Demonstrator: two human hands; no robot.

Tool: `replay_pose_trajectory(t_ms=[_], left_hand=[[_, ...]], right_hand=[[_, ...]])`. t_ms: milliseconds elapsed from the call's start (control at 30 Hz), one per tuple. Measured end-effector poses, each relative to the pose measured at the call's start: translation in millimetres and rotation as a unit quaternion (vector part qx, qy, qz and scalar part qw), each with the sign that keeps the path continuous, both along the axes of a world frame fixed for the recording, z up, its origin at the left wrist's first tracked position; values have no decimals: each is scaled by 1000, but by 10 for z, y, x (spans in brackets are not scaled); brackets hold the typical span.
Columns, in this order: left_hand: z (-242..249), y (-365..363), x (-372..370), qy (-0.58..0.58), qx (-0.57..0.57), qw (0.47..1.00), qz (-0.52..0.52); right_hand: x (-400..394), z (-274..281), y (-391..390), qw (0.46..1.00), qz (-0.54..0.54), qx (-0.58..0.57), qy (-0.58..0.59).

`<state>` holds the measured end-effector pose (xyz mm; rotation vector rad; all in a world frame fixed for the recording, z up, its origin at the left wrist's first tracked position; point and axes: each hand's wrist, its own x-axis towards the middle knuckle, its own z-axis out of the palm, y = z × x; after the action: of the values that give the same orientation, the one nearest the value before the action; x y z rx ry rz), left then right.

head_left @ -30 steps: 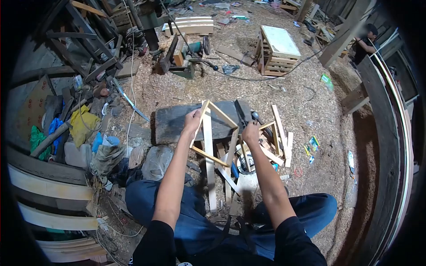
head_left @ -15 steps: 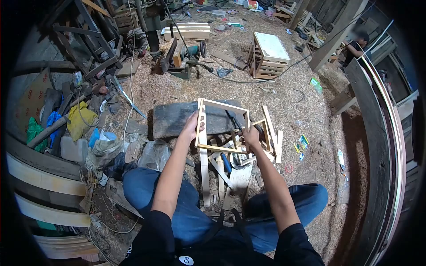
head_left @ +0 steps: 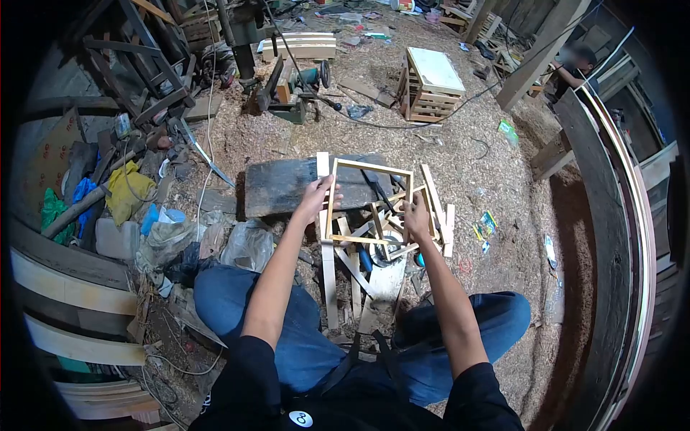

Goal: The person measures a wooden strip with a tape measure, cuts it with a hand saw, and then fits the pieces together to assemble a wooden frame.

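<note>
A rectangular wooden frame (head_left: 374, 167) is held up between my hands, over a dark wooden board (head_left: 277, 190). My left hand (head_left: 315, 200) grips its left side, fingers wrapped around the rail. On the opposite rail, my right hand (head_left: 417, 217) is closed, with part of its fingers hidden. Through the frame's opening shows a dark tool, apparently a hammer (head_left: 374, 184), lying on the board. Below are more jointed wooden pieces (head_left: 430, 194), a long pale strip (head_left: 328, 280) and a blue-handled tool (head_left: 365, 258).
Wood shavings cover the ground. A slatted wooden stack with a white top (head_left: 435, 72) stands ahead, and a green machine (head_left: 291, 100) is farther left. Rags and plastic (head_left: 129, 194) lie left. A long timber barrier (head_left: 604, 215) runs along the right, with another person (head_left: 575, 68) beyond.
The frame has shifted slightly right and turned a little. My right hand has moved up along its right side, away from the dark tool, which now lies on the board.
</note>
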<state>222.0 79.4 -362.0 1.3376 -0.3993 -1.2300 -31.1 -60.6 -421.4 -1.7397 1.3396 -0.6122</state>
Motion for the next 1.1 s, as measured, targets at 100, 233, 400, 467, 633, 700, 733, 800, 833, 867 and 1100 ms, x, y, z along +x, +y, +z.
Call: replay_pose_trajectory(t_ms=[100, 233, 400, 467, 633, 700, 733, 800, 833, 867, 1100], left_hand=[[85, -61, 20, -57, -21, 997, -36], [142, -131, 38, -180, -44, 978, -90], [176, -132, -10, -177, -76, 980, -53], [241, -96, -5, -152, -48, 985, -59], [299, -112, -90, -168, -137, 972, -87], [315, -115, -87, -200, -147, 966, -72], [334, -108, -75, -231, -156, 959, -55], [414, -76, -32, -204, -149, 966, -56], [433, -80, 3, -176, -144, 972, -57], [430, -101, 55, -192, -204, 957, -72], [563, -41, 184, 7, -152, 985, -79]], right_hand=[[-63, -307, -134, 998, 2, -49, -43], [-103, 166, -35, 982, -10, 38, -184], [-177, 337, -163, 977, 10, 68, -201], [-260, 448, -227, 874, -54, 347, -336], [-433, 367, -224, 863, -95, 417, -269], [-505, 492, -215, 838, -49, 490, -233], [-533, 566, -207, 823, -25, 525, -214], [-548, 692, -146, 819, 3, 536, -205], [-480, 733, -81, 835, -16, 499, -233], [-434, 760, -55, 848, -35, 460, -262], [-405, 359, -367, 826, 5, 485, -286]])
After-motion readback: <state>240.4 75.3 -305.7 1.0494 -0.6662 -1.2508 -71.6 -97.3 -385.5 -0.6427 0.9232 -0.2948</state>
